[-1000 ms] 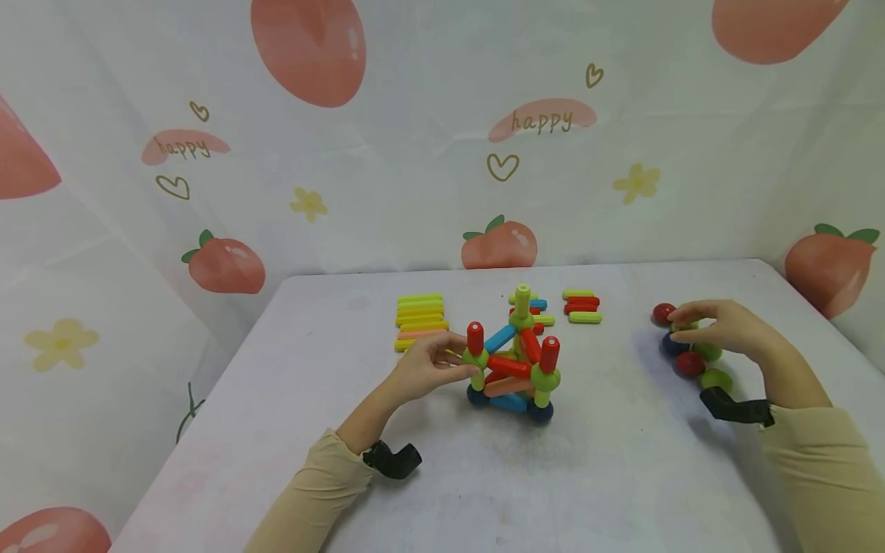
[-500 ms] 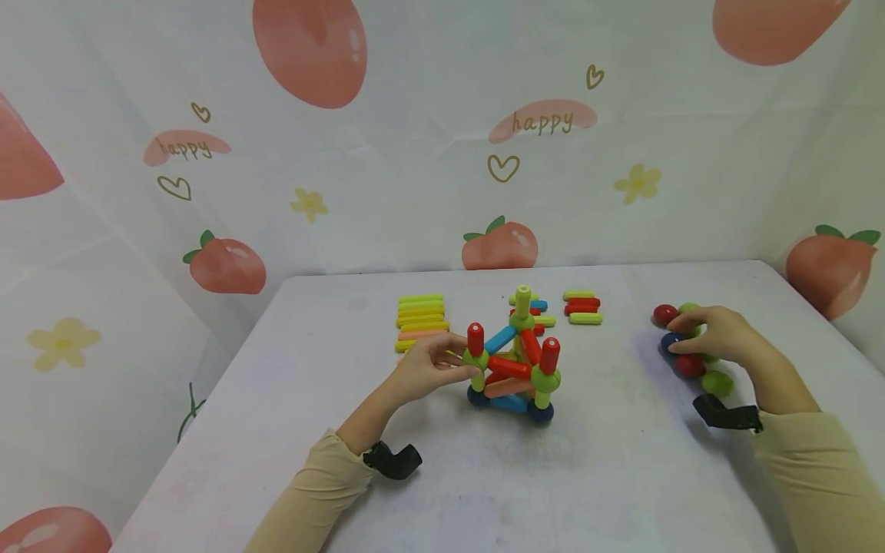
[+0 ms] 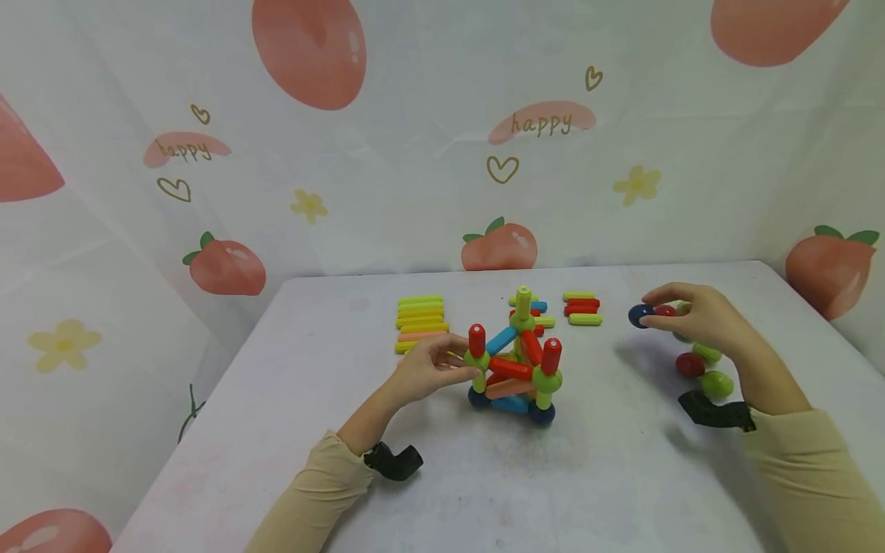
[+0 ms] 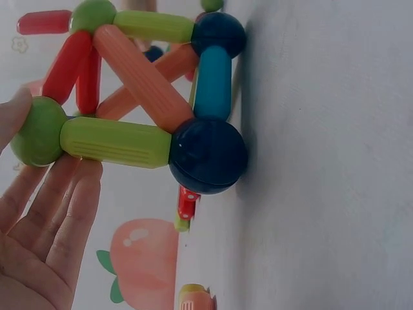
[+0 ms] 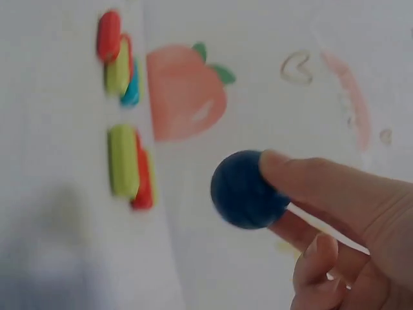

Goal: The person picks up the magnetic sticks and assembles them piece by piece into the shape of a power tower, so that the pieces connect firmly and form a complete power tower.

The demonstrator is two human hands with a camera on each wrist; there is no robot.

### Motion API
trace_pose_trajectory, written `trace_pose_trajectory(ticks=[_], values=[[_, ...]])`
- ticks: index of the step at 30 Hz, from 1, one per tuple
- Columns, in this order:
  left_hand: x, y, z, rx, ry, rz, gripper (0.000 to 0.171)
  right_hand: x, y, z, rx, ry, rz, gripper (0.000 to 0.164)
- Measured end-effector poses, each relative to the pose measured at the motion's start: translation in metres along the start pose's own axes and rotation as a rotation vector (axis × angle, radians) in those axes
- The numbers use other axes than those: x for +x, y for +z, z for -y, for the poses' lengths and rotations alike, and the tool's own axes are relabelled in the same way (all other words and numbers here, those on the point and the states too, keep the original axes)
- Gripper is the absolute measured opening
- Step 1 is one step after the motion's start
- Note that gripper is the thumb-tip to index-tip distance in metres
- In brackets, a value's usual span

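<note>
A frame of coloured rods and balls (image 3: 512,369) stands on the table, with dark blue balls at its base, green balls above and rods pointing up from its top. My left hand (image 3: 432,369) holds its left green ball (image 4: 40,132) between thumb and fingers. In the left wrist view, a green rod (image 4: 116,142) runs from that ball to a dark blue ball (image 4: 208,155). My right hand (image 3: 698,311) pinches a loose dark blue ball (image 5: 248,189) between thumb and fingertips, raised above the table at the right.
Red balls (image 3: 690,365) and green balls (image 3: 717,384) lie near my right forearm. Yellow, green and orange rods (image 3: 420,315) are lined up behind my left hand. Short red and green rods (image 3: 583,307) lie at the back, beyond the frame. A printed cloth (image 3: 415,184) hangs behind the table (image 3: 594,476).
My right hand has taken hold of the dark blue ball from the group of balls and lifted it up and leftward. My left hand and the frame stay in place.
</note>
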State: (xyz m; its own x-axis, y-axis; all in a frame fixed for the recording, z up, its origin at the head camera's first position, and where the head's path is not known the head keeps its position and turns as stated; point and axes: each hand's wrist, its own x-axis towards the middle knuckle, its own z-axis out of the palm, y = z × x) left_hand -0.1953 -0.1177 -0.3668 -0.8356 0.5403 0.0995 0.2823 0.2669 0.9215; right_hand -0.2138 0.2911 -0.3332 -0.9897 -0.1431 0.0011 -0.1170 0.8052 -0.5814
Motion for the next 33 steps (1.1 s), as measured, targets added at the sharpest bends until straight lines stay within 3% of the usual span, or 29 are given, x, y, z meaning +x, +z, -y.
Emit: trace_pose_trajectory(ticks=[9, 14, 17, 22, 33], values=[[0.003, 0.007, -0.004, 0.0, 0.004, 0.015, 0.037, 0.0, 0.008, 0.056, 0.162, -0.161, -0.111, 0.042], [0.004, 0.013, -0.005, -0.003, -0.001, 0.022, 0.036, 0.005, 0.016, 0.08, 0.324, -0.238, -0.171, 0.036], [0.006, 0.015, -0.005, -0.014, 0.004, 0.036, 0.034, 0.009, 0.02, 0.092, 0.429, -0.297, -0.165, 0.032], [0.006, 0.016, -0.005, -0.022, -0.002, 0.046, 0.033, 0.016, 0.026, 0.108, 0.503, -0.391, -0.106, 0.028], [0.005, 0.016, -0.007, -0.021, -0.014, 0.049, 0.034, 0.024, 0.032, 0.119, 0.505, -0.387, -0.06, 0.028]])
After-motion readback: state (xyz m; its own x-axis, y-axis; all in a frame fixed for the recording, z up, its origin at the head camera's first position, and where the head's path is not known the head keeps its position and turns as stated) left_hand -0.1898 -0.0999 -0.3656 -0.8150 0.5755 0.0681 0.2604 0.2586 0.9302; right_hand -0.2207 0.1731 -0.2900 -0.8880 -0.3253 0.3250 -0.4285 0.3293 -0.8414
